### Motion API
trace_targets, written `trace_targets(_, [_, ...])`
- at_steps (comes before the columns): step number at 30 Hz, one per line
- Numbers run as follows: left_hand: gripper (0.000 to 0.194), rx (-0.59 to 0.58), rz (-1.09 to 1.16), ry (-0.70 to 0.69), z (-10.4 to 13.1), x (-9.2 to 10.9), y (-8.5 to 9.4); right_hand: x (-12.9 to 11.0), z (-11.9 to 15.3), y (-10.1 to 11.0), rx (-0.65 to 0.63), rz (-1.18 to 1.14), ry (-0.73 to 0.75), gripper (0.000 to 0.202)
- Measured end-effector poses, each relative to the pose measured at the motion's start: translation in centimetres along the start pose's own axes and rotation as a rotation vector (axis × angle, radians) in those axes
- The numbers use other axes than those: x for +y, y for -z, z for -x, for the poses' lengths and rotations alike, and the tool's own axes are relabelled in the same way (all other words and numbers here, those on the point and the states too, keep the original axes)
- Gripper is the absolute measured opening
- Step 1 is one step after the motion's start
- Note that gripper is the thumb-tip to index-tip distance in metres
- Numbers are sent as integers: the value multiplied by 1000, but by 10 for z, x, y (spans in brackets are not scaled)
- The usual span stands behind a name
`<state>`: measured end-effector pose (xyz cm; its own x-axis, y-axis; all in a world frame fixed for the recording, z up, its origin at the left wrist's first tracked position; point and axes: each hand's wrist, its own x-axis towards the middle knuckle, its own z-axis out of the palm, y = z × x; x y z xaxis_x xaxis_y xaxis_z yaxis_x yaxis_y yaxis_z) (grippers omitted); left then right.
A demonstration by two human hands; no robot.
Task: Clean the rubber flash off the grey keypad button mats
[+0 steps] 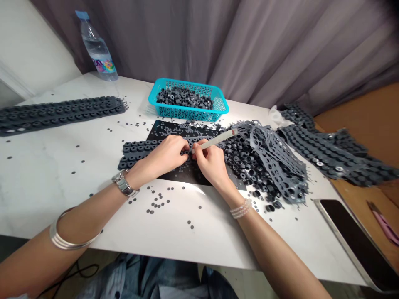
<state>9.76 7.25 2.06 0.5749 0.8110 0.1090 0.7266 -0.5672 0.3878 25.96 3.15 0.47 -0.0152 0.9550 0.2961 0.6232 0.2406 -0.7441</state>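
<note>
My left hand [170, 153] rests on a dark rubber strip [134, 150] with rows of round rings, its fingers curled at the strip's right part. Whether it pinches the strip is hidden. Close beside it, my right hand [210, 160] is closed round a pale flat stick [220, 138], whose upper end points up to the right; its lower end sits at the fingertips. Under both hands lies a black mat [187, 176]. To the right are a heap of black rings [246, 160] and a tangle of grey perforated sheet [277, 158].
A turquoise basket [188, 112] of small black pieces stands behind the mat. A bottle [101, 56] is at the back left, near a long strip [62, 112]. More strips [330, 153] and a phone [352, 241] are at right. Small dark discs dot the white table [118, 228].
</note>
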Motion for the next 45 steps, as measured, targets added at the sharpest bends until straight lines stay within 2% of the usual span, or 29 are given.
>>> trace_targets(6, [20,19,14,2,0,5,-1,-2,1,0,-10,12,10,27])
trace_targets(13, [21,58,57,-3,4,9,7,-2,3,-7,2,100,120,23])
trace_targets(18, [15,98,160,25,6,5,11,-2,3,-7,9,62,91,25])
trace_targets(26, [15,102,108,76,6,5,6,0,1,-2,-8,-115,16,31])
trace_targets(35, [14,119,163,52,7,8,8,0,2,-6,-7,-26,72,26])
trace_targets(38, [8,151,368,92,8,4,17,0,2,-7,13,0,66,24])
trace_targets(42, [12,305,961,348,8,-9,30,2,2,-6,18,-65,17,31])
trace_targets(43, [11,301,1106,408,8,-13,32,3,2,-6,24,-81,11,33])
trace_targets(45, [8,218,1369,503,7,-17,33,4,2,-4,49,-91,4,34])
